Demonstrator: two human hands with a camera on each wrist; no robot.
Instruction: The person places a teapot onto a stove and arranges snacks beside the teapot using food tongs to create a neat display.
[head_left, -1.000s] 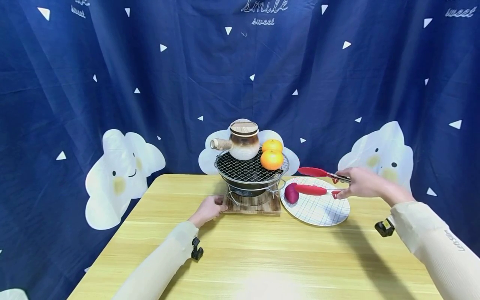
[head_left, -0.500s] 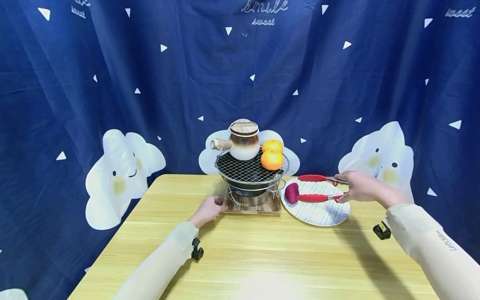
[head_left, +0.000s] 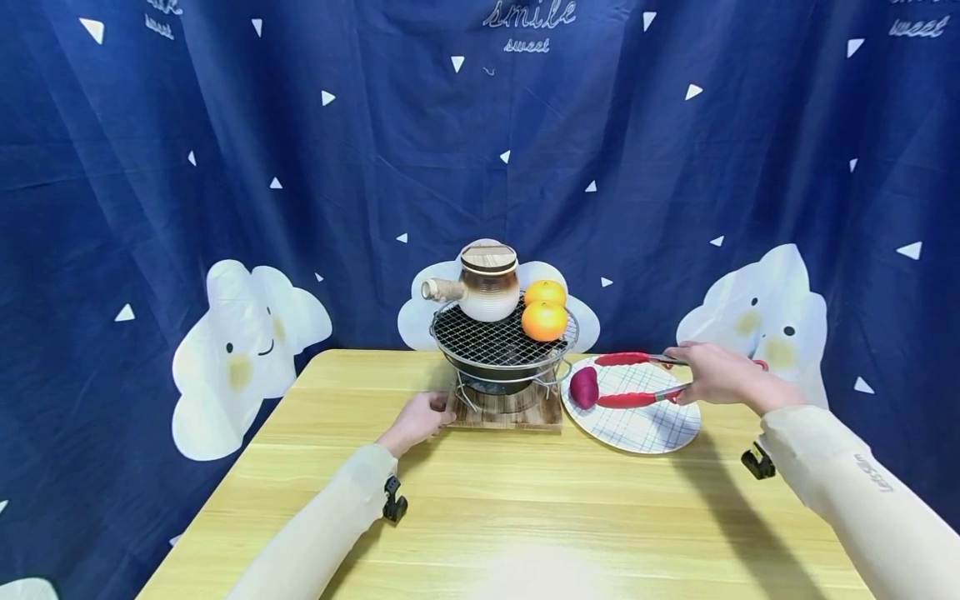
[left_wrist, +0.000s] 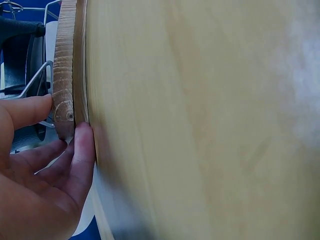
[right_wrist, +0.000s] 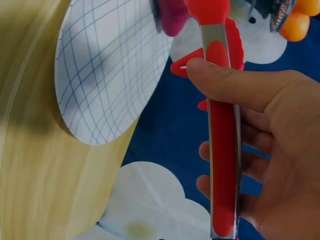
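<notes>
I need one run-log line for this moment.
left hand: grips wooden board | right hand: holds red tongs, spread | purple produce: on checked plate

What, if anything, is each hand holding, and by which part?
The right hand holds the red tongs by the handles. The left hand pinches the wooden base at its left edge, near the front corner.

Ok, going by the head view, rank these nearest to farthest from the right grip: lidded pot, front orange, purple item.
1. Purple item: at the plate's left side.
2. Front orange: on the grate's right side.
3. Lidded pot: farther left, toward the grate's back.
</notes>
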